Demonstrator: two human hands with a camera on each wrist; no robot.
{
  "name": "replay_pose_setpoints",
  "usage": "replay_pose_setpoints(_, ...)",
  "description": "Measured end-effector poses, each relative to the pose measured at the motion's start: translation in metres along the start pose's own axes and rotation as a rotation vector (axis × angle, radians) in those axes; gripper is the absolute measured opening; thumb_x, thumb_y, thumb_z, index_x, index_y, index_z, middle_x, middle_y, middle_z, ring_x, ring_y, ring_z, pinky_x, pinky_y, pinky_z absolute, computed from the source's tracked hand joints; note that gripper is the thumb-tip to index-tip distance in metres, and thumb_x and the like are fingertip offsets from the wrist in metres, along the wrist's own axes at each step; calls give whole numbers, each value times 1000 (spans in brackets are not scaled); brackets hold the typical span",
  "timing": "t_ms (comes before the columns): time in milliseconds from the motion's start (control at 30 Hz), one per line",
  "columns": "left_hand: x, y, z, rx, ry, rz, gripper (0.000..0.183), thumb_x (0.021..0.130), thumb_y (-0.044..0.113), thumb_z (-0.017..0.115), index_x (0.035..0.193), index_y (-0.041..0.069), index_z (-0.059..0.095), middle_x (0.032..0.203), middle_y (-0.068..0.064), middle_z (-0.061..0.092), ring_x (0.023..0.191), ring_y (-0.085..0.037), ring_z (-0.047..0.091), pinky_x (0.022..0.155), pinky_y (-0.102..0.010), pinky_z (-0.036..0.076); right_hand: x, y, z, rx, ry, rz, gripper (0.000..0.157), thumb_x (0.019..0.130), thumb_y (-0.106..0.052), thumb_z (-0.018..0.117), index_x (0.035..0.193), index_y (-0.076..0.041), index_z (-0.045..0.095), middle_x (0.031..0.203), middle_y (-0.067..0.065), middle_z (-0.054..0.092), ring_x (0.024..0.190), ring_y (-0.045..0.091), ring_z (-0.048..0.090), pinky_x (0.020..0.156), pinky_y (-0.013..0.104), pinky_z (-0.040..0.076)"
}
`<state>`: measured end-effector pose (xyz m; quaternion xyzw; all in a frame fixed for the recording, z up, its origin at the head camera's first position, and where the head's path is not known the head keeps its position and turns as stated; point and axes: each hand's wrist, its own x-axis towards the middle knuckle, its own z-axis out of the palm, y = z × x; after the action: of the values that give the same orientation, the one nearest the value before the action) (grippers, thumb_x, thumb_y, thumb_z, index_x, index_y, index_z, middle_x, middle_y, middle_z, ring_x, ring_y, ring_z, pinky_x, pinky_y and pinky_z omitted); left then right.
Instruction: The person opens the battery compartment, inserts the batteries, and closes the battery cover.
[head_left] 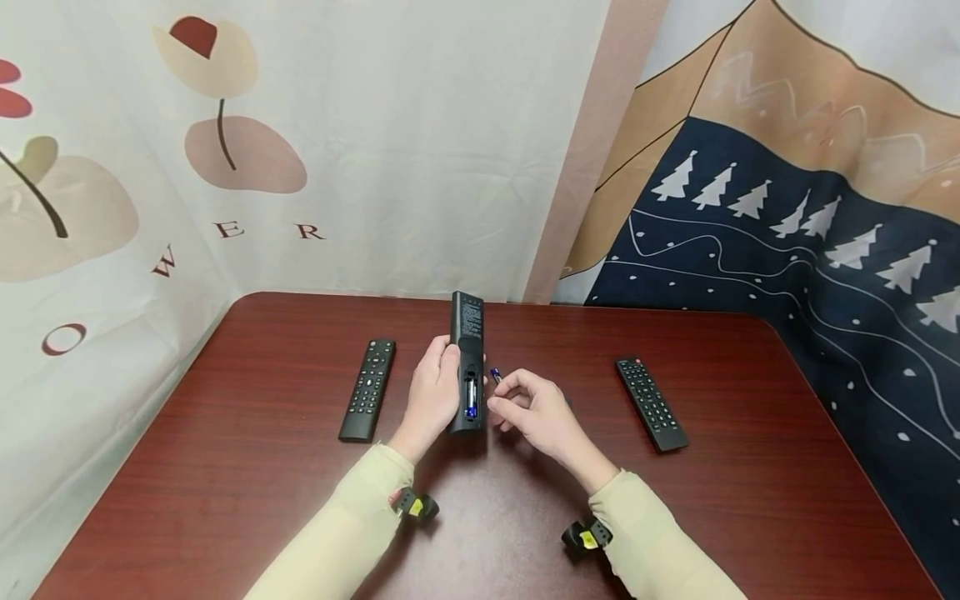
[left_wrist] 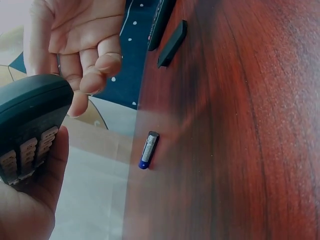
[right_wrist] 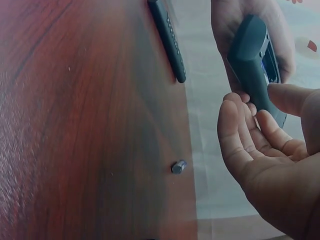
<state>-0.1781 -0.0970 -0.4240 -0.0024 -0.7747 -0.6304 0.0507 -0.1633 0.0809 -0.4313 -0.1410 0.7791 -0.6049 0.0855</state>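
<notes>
My left hand (head_left: 433, 390) grips a black remote control (head_left: 470, 325) with its back turned up. Its battery compartment is uncovered, and a battery (head_left: 471, 398) with a blue end lies inside. To the right of the remote is my right hand (head_left: 536, 414), fingers loosely bent and thumb towards the compartment. Nothing shows between those fingers in the right wrist view, where the hand (right_wrist: 270, 150) is close beside the remote (right_wrist: 250, 60). A second blue-ended battery (left_wrist: 149, 150) lies on the table; from the head view this battery (head_left: 496, 375) appears just beyond the right fingertips.
Another black remote (head_left: 367, 390) lies on the table at the left, buttons up, and a third remote (head_left: 651, 405) at the right. A small dark cover (left_wrist: 172, 44) rests on the reddish-brown table (head_left: 262, 500). Printed curtains (head_left: 420, 167) hang behind.
</notes>
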Motion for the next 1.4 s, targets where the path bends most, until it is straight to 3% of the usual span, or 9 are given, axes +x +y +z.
replay_pose_setpoints(267, 0, 1, -1, -4, 0, -26, 34, 113, 27, 34, 131, 10, 56, 111, -14, 74, 82, -22, 76, 77, -34, 56, 2, 2, -6, -83, 37, -23, 11, 97, -4, 69, 104, 3, 66, 86, 25, 70, 68, 30, 70, 65, 50, 60)
replay_pose_setpoints(500, 0, 2, -3, -22, -6, -27, 35, 113, 28, 34, 133, 10, 56, 112, -14, 74, 81, -23, 76, 73, -34, 56, 5, 2, -7, -141, 79, -18, 10, 96, -3, 68, 105, 1, 69, 83, 17, 71, 70, 36, 69, 60, 27, 54)
replay_pose_setpoints(833, 1, 1, -4, -35, -6, -25, 34, 113, 26, 34, 130, 9, 57, 111, -15, 74, 79, -24, 76, 70, -34, 57, 8, 2, -9, -225, 131, -16, 11, 94, 0, 69, 105, 0, 71, 89, 7, 70, 67, 13, 61, 59, 25, 52)
replay_pose_setpoints(967, 1, 1, -4, -31, -7, -28, 34, 113, 27, 34, 131, 10, 57, 111, -15, 74, 80, -24, 76, 71, -34, 57, 10, 2, -10, -273, 149, -32, 11, 93, 0, 69, 103, -3, 72, 92, 7, 71, 70, 12, 61, 59, 25, 51)
replay_pose_setpoints(1200, 2, 0, -6, -34, -12, -26, 35, 113, 28, 33, 132, 10, 56, 112, -15, 74, 81, -24, 76, 71, -33, 57, 14, 1, -11, -386, 166, -63, 12, 93, -2, 70, 104, -5, 74, 97, 6, 70, 81, 18, 65, 74, 32, 53)
replay_pose_setpoints(1400, 1, -1, -7, -33, -13, -29, 35, 113, 28, 33, 133, 10, 56, 113, -15, 74, 82, -24, 76, 72, -34, 57, 19, 4, -10, -439, 162, -49, 13, 94, -2, 69, 106, -5, 74, 97, 5, 68, 84, 20, 66, 76, 34, 54)
